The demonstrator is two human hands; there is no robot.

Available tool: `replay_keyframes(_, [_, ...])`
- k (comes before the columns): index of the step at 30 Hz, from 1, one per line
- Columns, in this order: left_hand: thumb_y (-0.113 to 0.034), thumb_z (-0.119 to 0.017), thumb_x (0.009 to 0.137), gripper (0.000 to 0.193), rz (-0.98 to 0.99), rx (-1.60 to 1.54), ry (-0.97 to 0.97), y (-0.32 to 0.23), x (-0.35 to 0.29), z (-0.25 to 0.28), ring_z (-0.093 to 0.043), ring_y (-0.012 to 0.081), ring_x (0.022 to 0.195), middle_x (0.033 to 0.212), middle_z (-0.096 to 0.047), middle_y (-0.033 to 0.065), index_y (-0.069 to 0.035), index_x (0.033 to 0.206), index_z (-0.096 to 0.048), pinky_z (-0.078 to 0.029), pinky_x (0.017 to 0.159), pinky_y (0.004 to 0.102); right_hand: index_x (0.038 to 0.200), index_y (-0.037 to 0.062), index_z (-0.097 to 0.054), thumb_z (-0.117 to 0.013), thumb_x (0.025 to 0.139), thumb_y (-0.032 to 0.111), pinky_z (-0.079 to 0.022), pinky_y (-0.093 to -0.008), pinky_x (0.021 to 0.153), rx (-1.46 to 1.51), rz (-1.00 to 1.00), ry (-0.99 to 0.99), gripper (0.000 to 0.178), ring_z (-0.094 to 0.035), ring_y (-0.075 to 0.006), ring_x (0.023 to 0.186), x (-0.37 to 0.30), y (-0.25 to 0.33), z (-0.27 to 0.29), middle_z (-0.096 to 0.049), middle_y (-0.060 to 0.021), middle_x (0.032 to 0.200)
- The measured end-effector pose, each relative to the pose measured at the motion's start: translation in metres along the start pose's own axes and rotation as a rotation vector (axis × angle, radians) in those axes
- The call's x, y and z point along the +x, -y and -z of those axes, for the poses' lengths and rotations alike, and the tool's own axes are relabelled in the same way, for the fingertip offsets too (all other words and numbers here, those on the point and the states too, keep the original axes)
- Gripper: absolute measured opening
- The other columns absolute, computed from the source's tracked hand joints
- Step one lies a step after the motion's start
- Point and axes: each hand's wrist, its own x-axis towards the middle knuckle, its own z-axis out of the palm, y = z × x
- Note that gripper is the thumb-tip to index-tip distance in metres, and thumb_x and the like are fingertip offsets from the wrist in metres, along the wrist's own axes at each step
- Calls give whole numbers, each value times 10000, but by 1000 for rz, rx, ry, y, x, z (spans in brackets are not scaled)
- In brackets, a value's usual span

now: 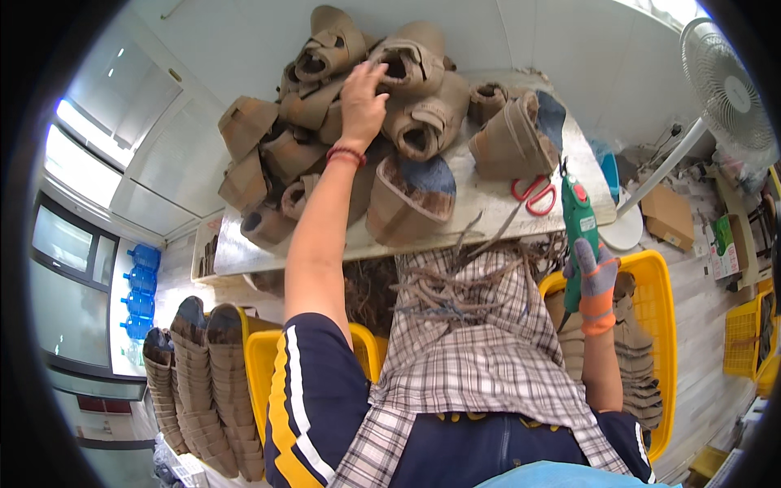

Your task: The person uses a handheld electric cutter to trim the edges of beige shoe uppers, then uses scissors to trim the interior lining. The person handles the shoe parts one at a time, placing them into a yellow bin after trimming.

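A pile of brown, fleece-lined boot uppers covers the far part of the white table (504,213). My bare left hand (363,102) reaches into that pile, fingers stretched and thumb apart. Its fingertips are at the opening of one boot upper (419,58); whether they touch it I cannot tell. In a grey and orange glove, my right hand (596,281) is wrapped round a green handheld power tool (578,213), held upright with its thin dark tip upward. Near the tip stand a boot upper (512,146) with a dark blue lining and red-handled scissors (534,196).
Brown trimmed strips (455,293) lie across my checked apron. A yellow basket (663,342) with stacked brown pieces stands at my right, another yellow basket (262,358) at my left beside tall stacks (191,366). A white fan (728,89) stands beyond the table's right end.
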Motion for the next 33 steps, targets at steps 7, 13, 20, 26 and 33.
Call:
replay_keyframes(7, [-133, -657, 849, 87, 1512, -1035, -629, -98, -232, 53, -523, 122, 630, 740, -577, 10, -89, 817, -589, -431, 568, 265, 906, 21, -585, -643, 867, 299, -376, -217, 492, 18, -7, 57, 287, -477, -73, 532, 4, -16, -7, -526, 1, 640])
replay_keyframes(13, [-79, -674, 804, 312, 1399, -1500, -320, -126, -207, 46, -596, 233, 994, 1082, -634, 90, -1, 1096, -597, -464, 895, 383, 956, 15, -599, -711, 818, 296, -381, -207, 495, -147, 15, 159, 333, -482, -50, 563, 7, -15, -25, -534, 20, 677])
replay_keyframes(20, [-120, -546, 881, 342, 1500, -1839, -416, -103, -141, 156, -550, 316, 1108, 1198, -576, 176, 36, 1185, -521, -428, 977, 486, 1013, -1, -608, -783, 732, 284, -481, -250, 593, -404, 267, 154, 437, -592, -100, 663, -2, -22, -29, -653, -71, 776])
replay_keyframes(26, [-93, -479, 910, 305, 1626, -2145, -399, -81, -157, 189, -545, 336, 1115, 1197, -572, 201, 44, 1179, -523, -440, 966, 476, 960, 49, -622, -811, 651, 367, -487, -353, 574, -815, 813, 231, 482, -606, -271, 613, -8, -9, -49, -629, -107, 706])
replay_keyframes(33, [-97, -468, 919, 304, 1608, -2150, -451, -84, -166, 202, -539, 342, 1123, 1209, -563, 206, 45, 1185, -510, -431, 978, 475, 931, 57, -615, -820, 601, 414, -460, -358, 544, -933, 896, 273, 527, -569, -269, 569, -7, -18, -45, -606, -84, 676])
